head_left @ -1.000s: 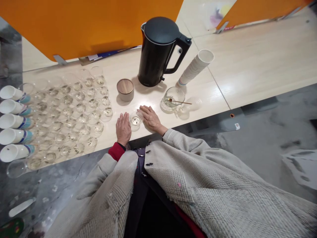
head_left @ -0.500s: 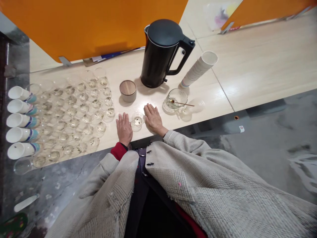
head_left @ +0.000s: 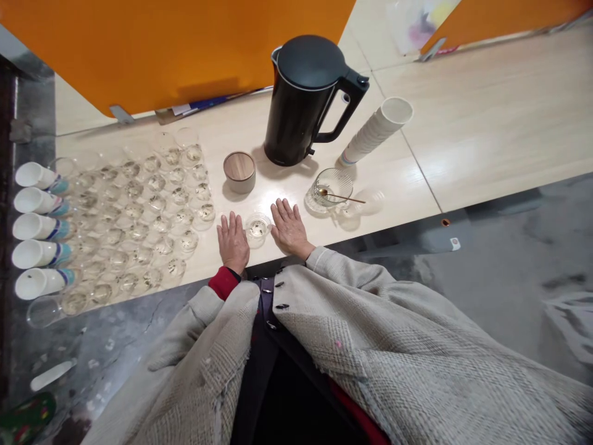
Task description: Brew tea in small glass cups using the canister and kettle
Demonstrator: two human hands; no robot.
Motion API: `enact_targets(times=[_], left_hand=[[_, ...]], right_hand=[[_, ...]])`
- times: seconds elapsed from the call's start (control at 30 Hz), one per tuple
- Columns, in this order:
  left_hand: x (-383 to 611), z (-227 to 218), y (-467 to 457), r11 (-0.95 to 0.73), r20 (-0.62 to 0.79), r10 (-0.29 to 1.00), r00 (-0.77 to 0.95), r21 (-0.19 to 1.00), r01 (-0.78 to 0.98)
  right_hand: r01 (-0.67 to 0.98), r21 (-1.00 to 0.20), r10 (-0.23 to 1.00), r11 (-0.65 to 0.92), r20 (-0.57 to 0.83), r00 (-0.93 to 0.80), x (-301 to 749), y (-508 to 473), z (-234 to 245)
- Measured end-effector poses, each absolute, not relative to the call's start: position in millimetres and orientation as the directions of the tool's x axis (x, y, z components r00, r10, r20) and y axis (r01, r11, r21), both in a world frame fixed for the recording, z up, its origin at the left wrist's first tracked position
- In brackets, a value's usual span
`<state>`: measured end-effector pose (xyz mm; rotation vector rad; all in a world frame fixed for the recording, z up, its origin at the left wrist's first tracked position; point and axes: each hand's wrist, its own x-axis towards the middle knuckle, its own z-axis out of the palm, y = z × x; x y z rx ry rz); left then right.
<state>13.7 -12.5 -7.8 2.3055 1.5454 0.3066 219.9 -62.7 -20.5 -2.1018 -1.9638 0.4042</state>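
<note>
My left hand [head_left: 233,243] lies flat on the pale wooden table, palm down and fingers stretched out. Flat on the table too is my right hand [head_left: 290,227], its fingers extended. Between them stands a small clear plastic cup [head_left: 257,228] with dark bits at its bottom; neither hand holds it. To the right of my right hand is a ribbed glass bowl [head_left: 340,179], with a thin gold spoon [head_left: 345,196] resting in it. A round container with a wood-grain lid [head_left: 239,166] sits beyond my left hand.
Many clear cups [head_left: 157,204] holding dark bits fill the table's left side, beside a row of paper cups [head_left: 37,227]. At the back stand a black electric kettle [head_left: 296,105] and a leaning stack of paper cups [head_left: 377,131]. An orange partition [head_left: 162,49] borders the table.
Both hands stay flat on the table around the small cup. The view has shifted very slightly; nothing has been picked up or moved.
</note>
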Motion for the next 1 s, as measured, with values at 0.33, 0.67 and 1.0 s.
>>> enact_targets(times=[0.33, 0.67, 1.0], left_hand=[[9.2, -8.4, -10.0, -0.384, -0.018, 0.909, 0.416, 0.351, 0.854], [8.3, -1.7, -17.0, -0.393, -0.041, 0.907, 0.418, 0.27, 0.879], [11.4, 2.7, -18.6, -0.375, -0.066, 0.912, 0.404, 0.261, 0.89]], right_hand=[[0.942, -0.333, 0.998, -0.029, -0.063, 0.008, 227.2, -61.2, -21.6], [0.951, -0.305, 0.998, -0.057, -0.046, 0.045, 230.0, -70.3, -19.7], [0.95, -0.305, 0.997, -0.068, -0.065, 0.051, 227.4, -71.0, -13.5]])
